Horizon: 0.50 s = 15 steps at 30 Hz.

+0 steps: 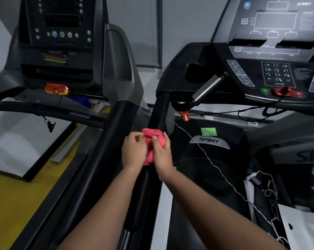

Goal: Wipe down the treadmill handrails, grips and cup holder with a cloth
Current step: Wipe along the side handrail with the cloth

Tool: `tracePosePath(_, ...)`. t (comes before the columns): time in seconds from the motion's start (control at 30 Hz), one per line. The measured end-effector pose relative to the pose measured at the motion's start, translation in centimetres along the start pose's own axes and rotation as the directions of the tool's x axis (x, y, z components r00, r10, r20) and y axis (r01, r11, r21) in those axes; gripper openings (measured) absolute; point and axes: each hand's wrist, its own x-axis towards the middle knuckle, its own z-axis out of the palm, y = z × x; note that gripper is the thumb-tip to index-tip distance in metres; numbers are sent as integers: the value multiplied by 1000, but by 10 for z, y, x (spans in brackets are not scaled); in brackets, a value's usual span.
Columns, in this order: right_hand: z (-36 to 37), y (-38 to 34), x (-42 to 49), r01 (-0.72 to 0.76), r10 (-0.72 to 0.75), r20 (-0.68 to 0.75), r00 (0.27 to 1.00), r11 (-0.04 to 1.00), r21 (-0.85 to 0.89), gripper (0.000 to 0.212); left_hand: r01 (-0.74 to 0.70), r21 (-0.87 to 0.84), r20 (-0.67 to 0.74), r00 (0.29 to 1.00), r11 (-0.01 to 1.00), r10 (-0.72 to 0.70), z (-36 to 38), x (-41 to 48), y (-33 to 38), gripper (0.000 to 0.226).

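A pink-red cloth [151, 141] is bunched over the black left handrail [159, 112] of the right-hand treadmill. My left hand [133, 150] and my right hand [161, 152] both grip the cloth, one on each side of the rail. A silver pulse grip [207, 86] slants up toward the console [271, 73]. A dark cup holder recess [195, 71] sits left of the keypad. The part of the rail under the cloth is hidden.
A second treadmill stands to the left with its own black handrail [114, 130] and console [60, 24]. A white cable [215, 165] trails over the Spirit motor cover [209, 141]. White bags and tangled cords [271, 192] lie at the right. Yellow floor [11, 204] shows at the lower left.
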Motion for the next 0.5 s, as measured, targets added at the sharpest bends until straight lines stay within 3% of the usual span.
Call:
tracePosePath(0.07, 0, 7, 8, -91, 95, -18, 995, 987, 130, 44, 138, 14, 24, 990, 990, -138, 7, 1, -9, 32)
tracePosePath(0.13, -4, 19, 11, -238, 220, 92, 971, 917, 320, 41, 251, 54, 108, 961, 967, -255, 14, -1, -11, 43)
tracePosePath(0.23, -8, 35, -3, -319, 265, 183, 947, 851, 418, 29, 252, 190, 142, 949, 949, -281, 20, -1, -8, 55)
tracePosePath(0.33, -5, 35, -10, -326, 293, 143, 945, 856, 402, 23, 233, 268, 128, 953, 935, -274, 22, 4, -8, 59)
tracePosePath(0.4, -3, 28, -3, -226, 225, 40, 974, 928, 297, 23, 221, 279, 131, 955, 935, -265, 23, 5, -10, 58)
tracePosePath(0.43, -1, 21, 0, -186, 191, 5, 982, 951, 246, 27, 221, 277, 136, 954, 935, -265, 23, 4, -11, 57)
tracePosePath(0.5, 0, 15, 9, -142, 147, -13, 989, 972, 187, 56, 210, 285, 136, 957, 935, -256, 24, 5, -14, 56)
